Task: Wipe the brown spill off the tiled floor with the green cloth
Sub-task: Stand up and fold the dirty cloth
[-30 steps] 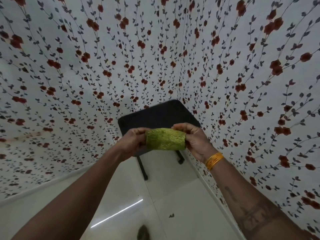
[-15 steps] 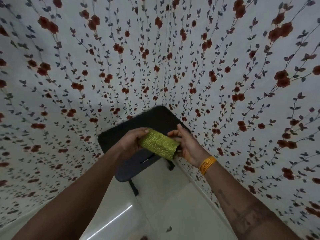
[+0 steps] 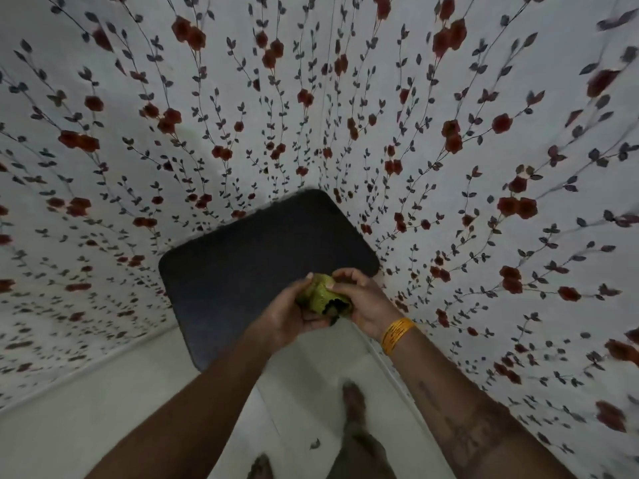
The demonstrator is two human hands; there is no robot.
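The green cloth (image 3: 321, 296) is bunched into a small wad with a dark patch at its lower edge, held in front of me above the black stool. My left hand (image 3: 288, 314) cups it from below and the left. My right hand (image 3: 366, 302), with yellow bangles on the wrist, grips it from the right and top. Both hands are closed on the cloth. On the pale tiled floor (image 3: 138, 409) below, a small dark mark (image 3: 314, 443) shows between my arms. I cannot tell whether this mark is the brown spill.
A black stool (image 3: 249, 257) stands in the corner against floral-papered walls (image 3: 484, 167). My bare foot and leg (image 3: 354, 416) stand on the tiles below my hands, with another foot (image 3: 260, 466) at the bottom edge. Open tiled floor lies to the left.
The cloth was stretched flat between both hands; it is now crumpled into a wad. The view has tilted down, showing more of the stool, the floor and my feet.
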